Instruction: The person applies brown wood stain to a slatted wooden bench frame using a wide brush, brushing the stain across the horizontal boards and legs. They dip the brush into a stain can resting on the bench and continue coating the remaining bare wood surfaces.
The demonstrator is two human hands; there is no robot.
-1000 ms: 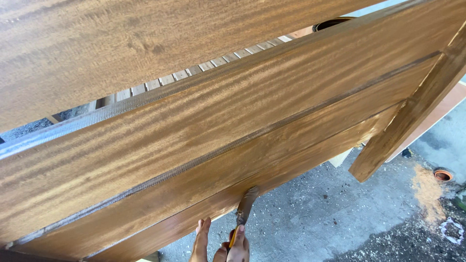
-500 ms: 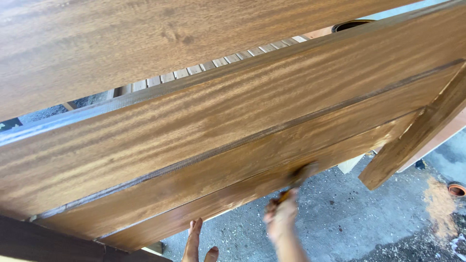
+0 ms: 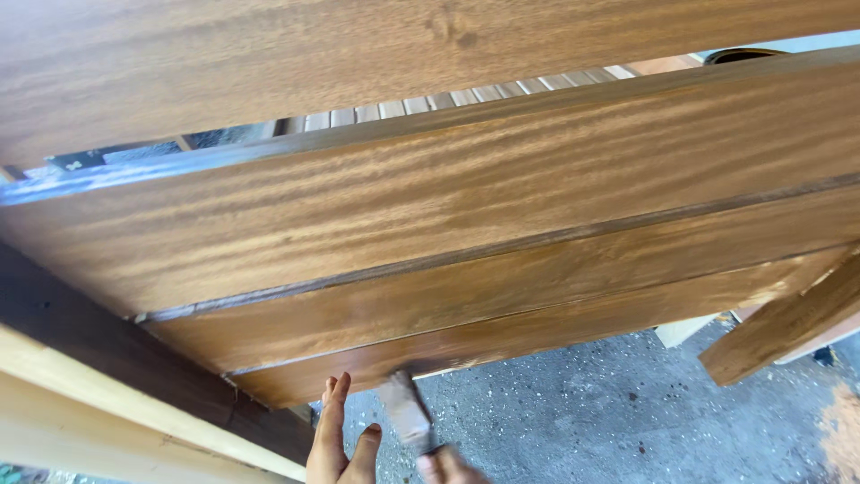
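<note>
Two hands work low: the right hand (image 3: 448, 466) grips a light, stiff paintbrush (image 3: 405, 410) (bristles soft) by its handle, tip beneath the varnished wooden door's (image 3: 502, 269) edge; the left hand (image 3: 342, 439), fingers extended, rests beside it.

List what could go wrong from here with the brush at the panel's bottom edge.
1. The left hand lies open right beside the brush at the lowest board of the glossy wooden panel; its fingers may smudge the coat or get stained.
2. The brush works the underside edge, so finish could drip onto the concrete floor.
3. The right hand is mostly out of frame, so its hold cannot be judged.
</note>
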